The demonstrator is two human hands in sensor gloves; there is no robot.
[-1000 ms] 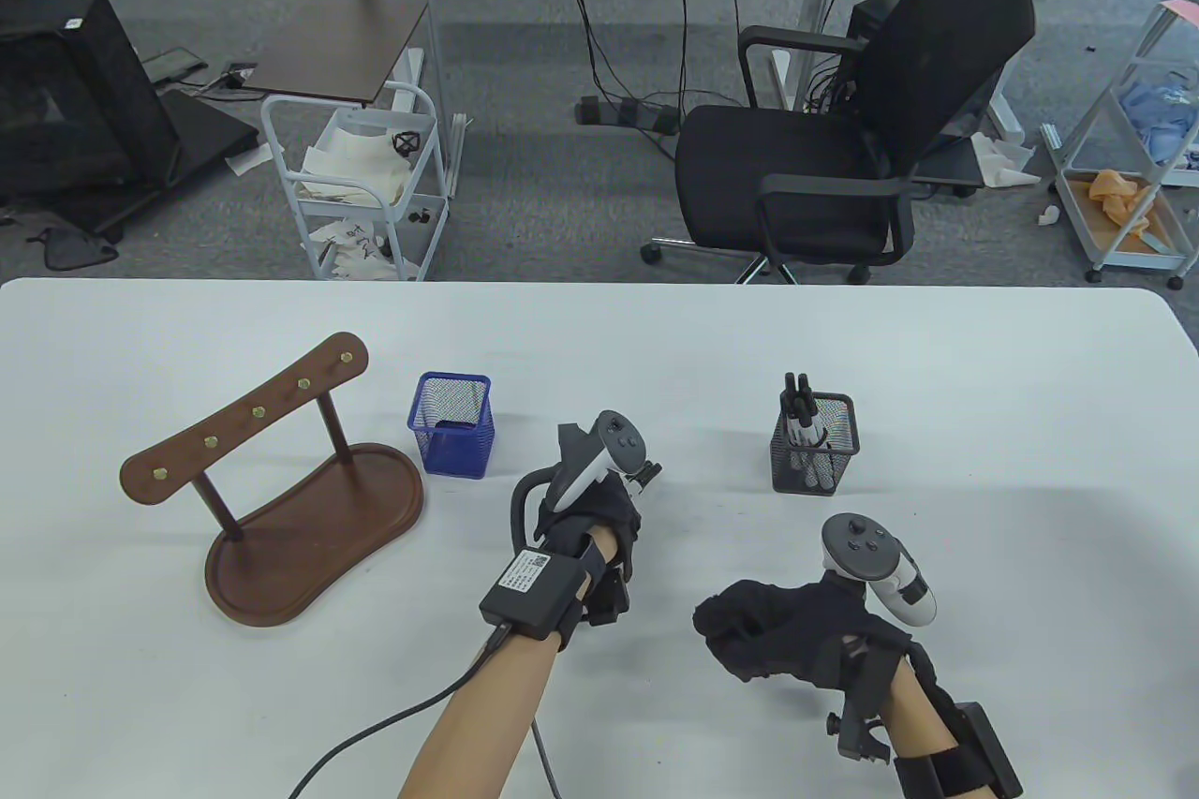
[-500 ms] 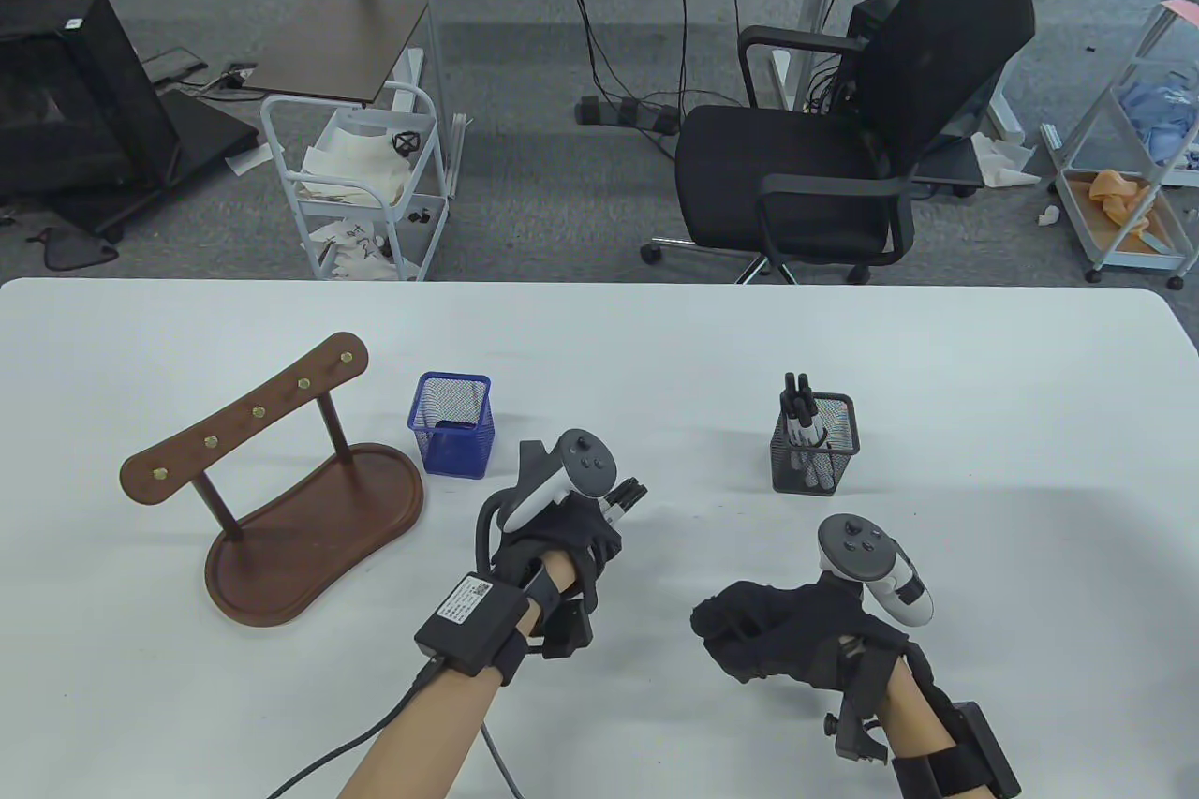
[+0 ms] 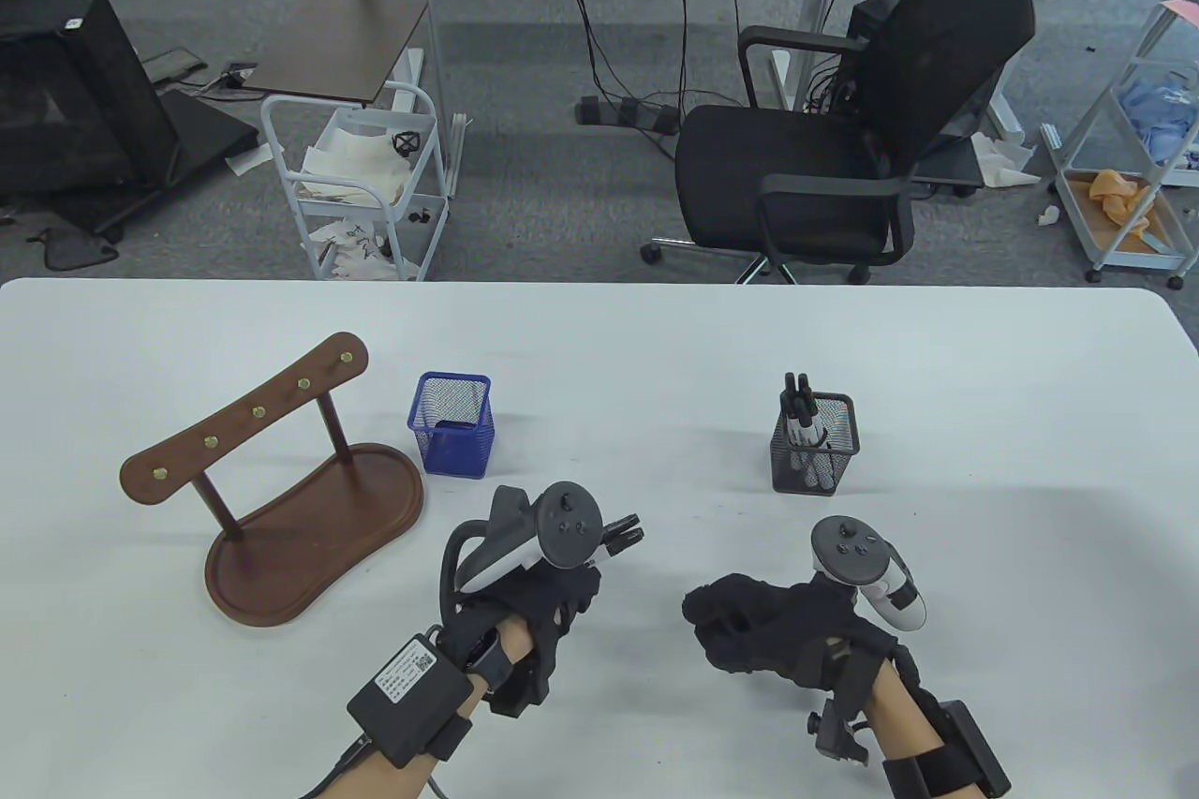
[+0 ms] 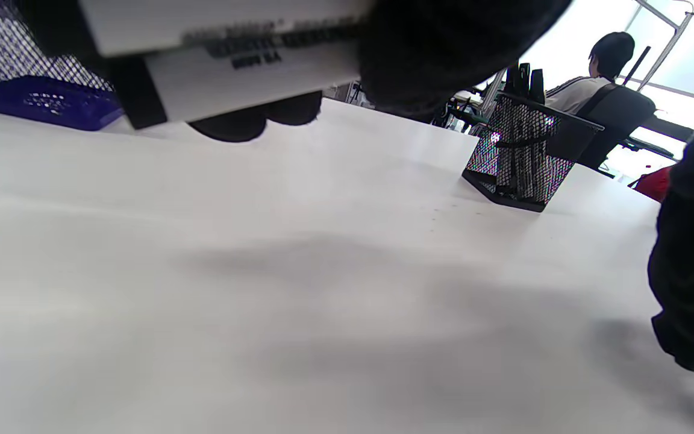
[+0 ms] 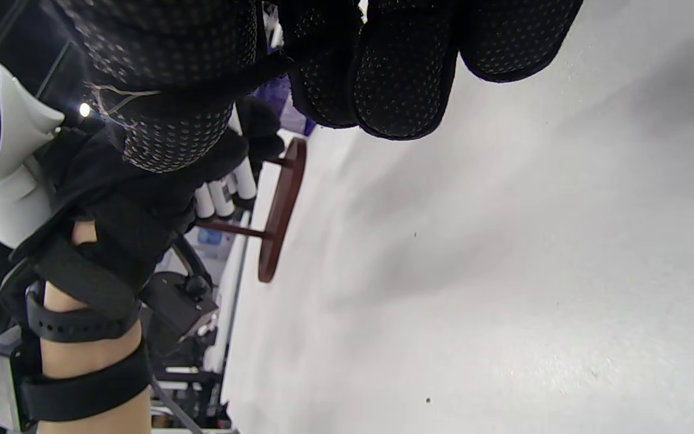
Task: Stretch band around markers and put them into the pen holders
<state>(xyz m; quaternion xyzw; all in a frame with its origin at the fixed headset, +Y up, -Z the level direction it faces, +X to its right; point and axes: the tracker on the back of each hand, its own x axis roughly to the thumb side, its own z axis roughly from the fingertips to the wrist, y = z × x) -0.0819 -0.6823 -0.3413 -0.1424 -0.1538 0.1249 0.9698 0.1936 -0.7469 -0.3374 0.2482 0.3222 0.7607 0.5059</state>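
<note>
Gripping a bundle of markers (image 3: 618, 539) in curled fingers, the left hand (image 3: 534, 598) seems ready for banding, while the right hand (image 3: 759, 626) rests loosely curled, empty.

White markers (image 3: 618, 539) with black caps lie bunched in the left hand's (image 3: 543, 588) grip. More markers (image 3: 801, 413) stand in the black mesh holder (image 3: 813, 457); the blue mesh holder (image 3: 451, 424) stands well apart.

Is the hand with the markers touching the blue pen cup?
Apart. The table view shows bare white table between the left hand, which grips the markers, and the blue mesh pen holder.
</note>
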